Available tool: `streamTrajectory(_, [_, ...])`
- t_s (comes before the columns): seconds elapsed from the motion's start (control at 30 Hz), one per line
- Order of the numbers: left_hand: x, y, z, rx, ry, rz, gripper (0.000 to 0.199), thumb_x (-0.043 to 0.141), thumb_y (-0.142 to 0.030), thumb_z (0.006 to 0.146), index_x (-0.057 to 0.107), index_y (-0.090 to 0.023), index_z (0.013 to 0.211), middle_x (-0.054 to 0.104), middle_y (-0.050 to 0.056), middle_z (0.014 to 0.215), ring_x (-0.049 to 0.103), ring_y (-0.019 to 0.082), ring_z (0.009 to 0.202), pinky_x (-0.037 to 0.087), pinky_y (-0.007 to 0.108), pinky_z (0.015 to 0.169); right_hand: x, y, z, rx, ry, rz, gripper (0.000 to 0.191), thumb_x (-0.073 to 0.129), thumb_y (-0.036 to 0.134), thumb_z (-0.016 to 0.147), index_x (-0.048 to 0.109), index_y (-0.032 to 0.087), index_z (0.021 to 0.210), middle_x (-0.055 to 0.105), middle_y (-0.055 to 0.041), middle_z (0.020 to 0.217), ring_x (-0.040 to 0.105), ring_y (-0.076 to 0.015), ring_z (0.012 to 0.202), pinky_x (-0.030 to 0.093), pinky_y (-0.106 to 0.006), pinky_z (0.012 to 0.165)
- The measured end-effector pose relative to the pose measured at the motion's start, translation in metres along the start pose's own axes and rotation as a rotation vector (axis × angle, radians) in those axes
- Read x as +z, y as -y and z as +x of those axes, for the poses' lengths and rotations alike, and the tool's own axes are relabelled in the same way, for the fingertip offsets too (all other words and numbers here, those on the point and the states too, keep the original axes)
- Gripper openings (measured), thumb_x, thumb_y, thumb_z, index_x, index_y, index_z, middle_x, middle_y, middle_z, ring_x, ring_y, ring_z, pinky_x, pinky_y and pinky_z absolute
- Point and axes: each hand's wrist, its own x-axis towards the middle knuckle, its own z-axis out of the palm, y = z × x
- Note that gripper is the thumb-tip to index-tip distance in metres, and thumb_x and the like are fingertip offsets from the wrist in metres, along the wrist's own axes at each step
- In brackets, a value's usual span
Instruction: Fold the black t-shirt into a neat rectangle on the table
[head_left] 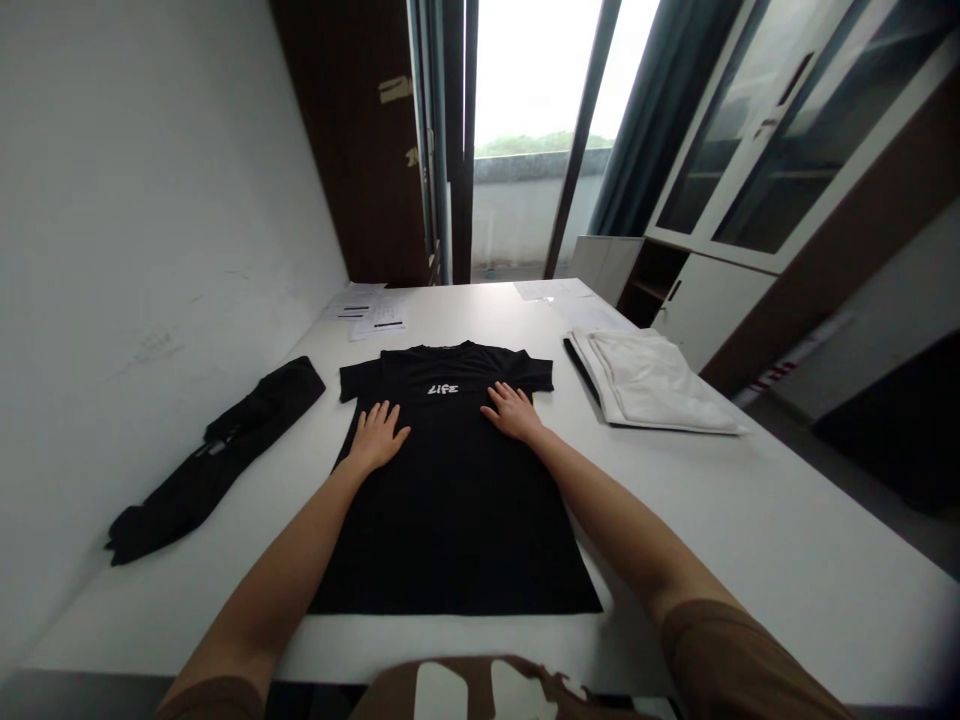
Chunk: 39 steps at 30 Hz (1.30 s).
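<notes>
A black T-shirt (457,510) lies spread flat on the white table (705,520), its collar at the far end and its hem towards me. Small white lettering shows across its upper part. My left hand (377,437) rests flat on the shirt's left side below the sleeve, fingers spread. On the right side, just below the other sleeve, my right hand (514,411) lies flat with its fingers apart. Neither hand grips the cloth.
Folded black cloth (225,455) lies at the left by the wall. White folded fabric (656,380) with a dark layer beneath sits at the right. Paper sheets (379,312) are at the far left, with more sheets (585,305) at the far right. Cabinets stand beyond the table.
</notes>
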Motion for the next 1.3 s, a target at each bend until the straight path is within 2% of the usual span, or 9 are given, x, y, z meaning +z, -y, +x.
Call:
streamTrajectory(0.2, [-0.008,-0.041,-0.005,0.269,0.012,-0.077,0.070,0.034,-0.063,0.101,0.032,-0.024,0.160,0.025,0.007,0.168,0.016,0.030,0.156,0.016,0.051,0.124,0.002,0.002,0.000,0.012,-0.004,0.003,0.072,0.030,0.064,0.102,0.037,0.018,0.158,0.028,-0.0118,0.166,0.020,-0.0271,0.154,0.015,-0.048,0.124])
streamTrajectory(0.33, [-0.007,-0.072,0.012,0.380,0.026,-0.115,0.071,0.033,-0.062,0.102,0.027,-0.025,0.162,0.023,0.007,0.168,0.016,0.028,0.156,0.015,0.051,0.125,0.001,0.003,0.000,0.018,0.001,0.014,0.071,0.030,0.064,0.103,0.036,0.020,0.158,0.027,-0.0109,0.166,0.019,-0.0272,0.154,0.013,-0.048,0.124])
streamTrajectory(0.5, [0.005,-0.099,0.055,0.353,0.044,-0.137,0.070,0.030,-0.061,0.102,0.028,-0.023,0.161,0.024,0.008,0.168,0.019,0.028,0.155,0.016,0.052,0.125,-0.001,0.004,-0.001,0.021,-0.002,0.021,0.071,0.030,0.063,0.103,0.037,0.019,0.158,0.027,-0.0112,0.166,0.019,-0.0269,0.154,0.013,-0.047,0.124])
streamTrajectory(0.63, [0.015,-0.102,0.085,0.238,0.033,-0.163,0.067,0.028,-0.060,0.102,0.032,-0.025,0.159,0.025,0.007,0.168,0.018,0.029,0.155,0.015,0.053,0.125,-0.001,0.003,-0.001,0.020,0.005,0.020,0.072,0.031,0.064,0.102,0.037,0.019,0.158,0.026,-0.0111,0.166,0.019,-0.0271,0.154,0.013,-0.048,0.124])
streamTrajectory(0.73, [0.019,-0.089,0.098,0.143,0.033,-0.164,0.067,0.030,-0.061,0.101,0.034,-0.027,0.159,0.025,0.006,0.168,0.018,0.030,0.155,0.016,0.054,0.124,-0.001,0.003,-0.001,0.012,0.008,0.019,0.072,0.032,0.063,0.102,0.036,0.019,0.158,0.026,-0.0107,0.166,0.017,-0.0269,0.155,0.013,-0.047,0.124])
streamTrajectory(0.8, [0.020,-0.070,0.101,0.087,0.034,-0.150,0.067,0.029,-0.061,0.101,0.034,-0.027,0.159,0.025,0.007,0.168,0.018,0.031,0.155,0.017,0.055,0.123,-0.001,0.003,-0.001,0.011,0.017,0.021,0.071,0.032,0.063,0.102,0.036,0.019,0.159,0.026,-0.0103,0.166,0.017,-0.0266,0.155,0.012,-0.047,0.124])
streamTrajectory(1.07, [0.019,0.044,0.085,-0.197,0.027,-0.026,0.069,0.024,-0.057,0.102,0.034,-0.019,0.159,0.026,0.012,0.167,0.022,0.033,0.154,0.022,0.054,0.122,-0.002,0.004,-0.002,0.021,0.027,0.030,0.071,0.032,0.063,0.102,0.036,0.019,0.159,0.025,-0.0098,0.167,0.017,-0.0263,0.155,0.012,-0.046,0.125])
streamTrajectory(1.17, [0.016,0.056,0.072,-0.211,0.037,-0.019,0.068,0.027,-0.057,0.101,0.038,-0.019,0.157,0.030,0.012,0.166,0.023,0.034,0.153,0.023,0.056,0.121,-0.002,0.004,-0.003,0.023,0.021,0.030,0.071,0.031,0.063,0.103,0.036,0.019,0.158,0.025,-0.0099,0.167,0.016,-0.0261,0.155,0.011,-0.046,0.125])
streamTrajectory(1.3, [0.012,0.041,0.055,-0.129,0.028,-0.045,0.066,0.031,-0.059,0.101,0.044,-0.021,0.154,0.031,0.012,0.165,0.022,0.033,0.154,0.021,0.055,0.122,-0.002,0.006,-0.001,0.033,0.035,0.016,0.070,0.033,0.061,0.103,0.035,0.019,0.159,0.024,-0.0106,0.167,0.015,-0.0266,0.155,0.011,-0.047,0.124])
